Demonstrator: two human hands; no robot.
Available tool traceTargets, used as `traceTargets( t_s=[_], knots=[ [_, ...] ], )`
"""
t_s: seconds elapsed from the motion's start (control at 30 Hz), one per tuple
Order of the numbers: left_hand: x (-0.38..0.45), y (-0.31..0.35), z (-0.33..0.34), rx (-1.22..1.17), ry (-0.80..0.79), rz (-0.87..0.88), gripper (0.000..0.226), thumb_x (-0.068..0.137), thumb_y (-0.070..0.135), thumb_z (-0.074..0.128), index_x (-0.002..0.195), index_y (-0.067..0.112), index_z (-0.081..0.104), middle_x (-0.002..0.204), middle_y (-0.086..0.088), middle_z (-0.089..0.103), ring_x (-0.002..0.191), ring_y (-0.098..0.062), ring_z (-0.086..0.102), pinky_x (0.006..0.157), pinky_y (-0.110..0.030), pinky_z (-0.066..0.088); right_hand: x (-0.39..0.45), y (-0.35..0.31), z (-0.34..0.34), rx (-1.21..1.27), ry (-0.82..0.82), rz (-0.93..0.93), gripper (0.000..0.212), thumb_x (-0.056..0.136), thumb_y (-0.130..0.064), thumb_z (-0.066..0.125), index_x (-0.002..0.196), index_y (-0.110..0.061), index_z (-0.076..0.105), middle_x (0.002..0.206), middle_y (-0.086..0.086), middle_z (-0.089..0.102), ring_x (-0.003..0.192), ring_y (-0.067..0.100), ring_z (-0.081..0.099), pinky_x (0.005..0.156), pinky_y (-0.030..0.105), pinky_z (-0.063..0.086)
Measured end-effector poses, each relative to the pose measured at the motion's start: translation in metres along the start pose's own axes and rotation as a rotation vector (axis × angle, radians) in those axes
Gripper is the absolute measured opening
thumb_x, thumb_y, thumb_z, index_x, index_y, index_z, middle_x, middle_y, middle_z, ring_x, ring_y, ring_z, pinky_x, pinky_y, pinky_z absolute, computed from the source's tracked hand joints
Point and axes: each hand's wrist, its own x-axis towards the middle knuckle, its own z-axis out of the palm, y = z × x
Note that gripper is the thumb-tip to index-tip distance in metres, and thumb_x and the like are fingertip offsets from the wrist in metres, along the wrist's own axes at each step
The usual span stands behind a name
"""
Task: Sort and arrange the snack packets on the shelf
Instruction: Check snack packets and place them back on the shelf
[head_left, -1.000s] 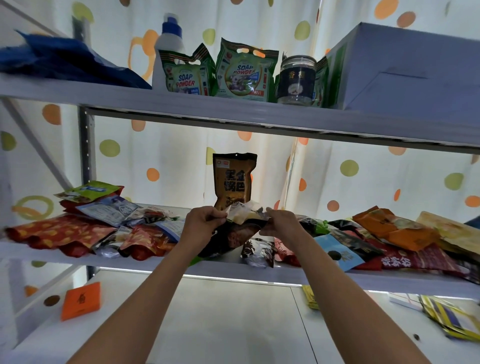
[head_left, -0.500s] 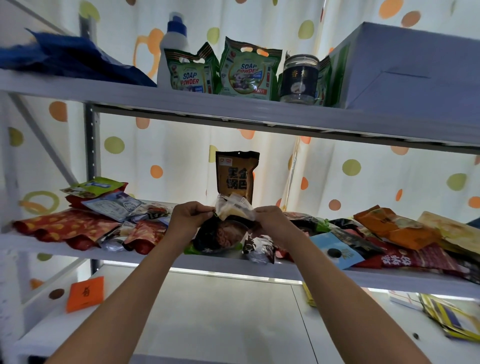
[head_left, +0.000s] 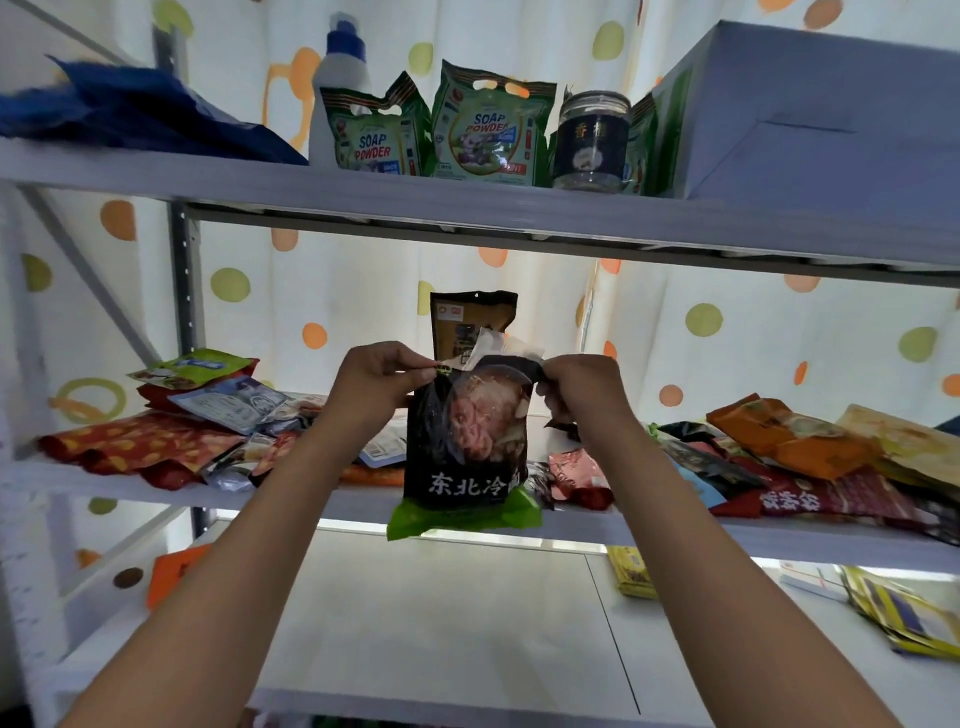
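Pinching the black noodle packet (head_left: 467, 441) mid-frame, both hands' fingers (head_left: 415, 370) are working; middle shelf (head_left: 332, 506) heaps are lying largely unsorted.

Both hands (head_left: 384, 376) (head_left: 579, 384) pinch black pkt (head_left: 467, 441) top corners (hangs upright).

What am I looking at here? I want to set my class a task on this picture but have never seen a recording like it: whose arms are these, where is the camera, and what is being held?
There is no machine: a person wears a wide-angle camera on the head, so you see their own bare arms reaching forward. The left hand and right hand each pinch a top corner of a black packet with a green bottom edge, holding it upright in front of the middle shelf. Loose snack packets lie in heaps on that shelf, left and right, and a brown packet stands at the back. The shelf above carries soap powder bags, a bottle and a jar.
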Motion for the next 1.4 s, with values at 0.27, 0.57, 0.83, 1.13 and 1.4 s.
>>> traceTargets(
  t_s=[0.27,0.57,0.83,1.13,1.4],
  knots=[
    [-0.051,-0.037,0.044,-0.092,0.076,-0.114,0.019,0.088,0.005,0.066,0.09,0.023,0.061,0.095,0.0,0.071,0.091,-0.018,0.066,0.071,-0.026,0.053,-0.036,0.033,-0.012,0.315,-0.084,-0.006,0.016,0.094,-0.004,0.06,0.081,0.0,0.069,0.068,0.011,0.067,0.047,0.016,0.057,0.047,0.026,0.05],
    [-0.138,-0.091,0.113,-0.294,-0.347,-0.398,0.081,0.048,0.032,0.091,0.123,0.023,0.062,0.116,0.004,0.071,0.108,-0.014,0.067,0.083,-0.027,0.055,-0.079,0.078,-0.06,0.655,-0.052,0.158,0.018,0.096,-0.006,0.053,0.079,-0.006,0.059,0.058,0.001,0.062,0.041,0.006,0.05,0.037,0.015,0.038],
    [-0.196,-0.111,0.194,-0.229,-0.365,-0.467,0.037,0.065,0.01,0.087,0.093,0.028,0.069,0.087,0.013,0.074,0.08,0.002,0.07,0.068,-0.012,0.052,-0.13,0.123,-0.137,0.431,0.177,0.204,0.016,0.097,-0.013,0.056,0.087,-0.005,0.065,0.071,0.007,0.063,0.05,0.012,0.053,0.041,0.021,0.041],
    [-0.26,-0.116,0.283,-0.097,-0.484,-0.446,0.049,0.065,0.03,0.089,0.11,0.02,0.07,0.098,0.006,0.075,0.089,-0.007,0.071,0.08,-0.031,0.058,-0.23,0.195,-0.231,-0.143,0.217,0.452,0.028,0.09,-0.043,0.067,0.115,-0.032,0.066,0.114,-0.006,0.07,0.107,0.011,0.066,0.091,0.044,0.057],
    [-0.325,-0.109,0.357,0.039,-1.061,-0.296,0.045,0.067,0.027,0.083,0.107,0.03,0.063,0.099,0.008,0.071,0.093,-0.012,0.067,0.082,-0.044,0.056,-0.285,0.23,-0.289,0.037,0.351,0.408,0.046,0.077,-0.02,0.083,0.116,-0.024,0.059,0.111,-0.004,0.072,0.103,0.01,0.069,0.087,0.032,0.058]
  ],
)
